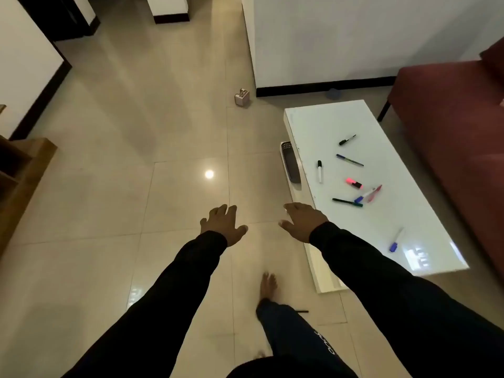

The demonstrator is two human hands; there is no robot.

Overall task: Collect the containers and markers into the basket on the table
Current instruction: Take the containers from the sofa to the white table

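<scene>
Both the left hand (222, 223) and right hand (301, 221) are hanging spread and empty over the floor (109, 186). Eight markers (347, 201) are lying scattered on the white table (327, 118) at right, a remote (290, 166) sitting beside its left edge, a sofa (450, 105) standing beyond.

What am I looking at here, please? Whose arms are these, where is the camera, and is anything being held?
There is no machine: a person wears a camera on the head, looking forward and down. The left hand and right hand reach out over the tiled floor, fingers spread, holding nothing. To the right stands a white table with scattered markers, such as a pink highlighter and a blue-capped marker. No basket is visible.
</scene>
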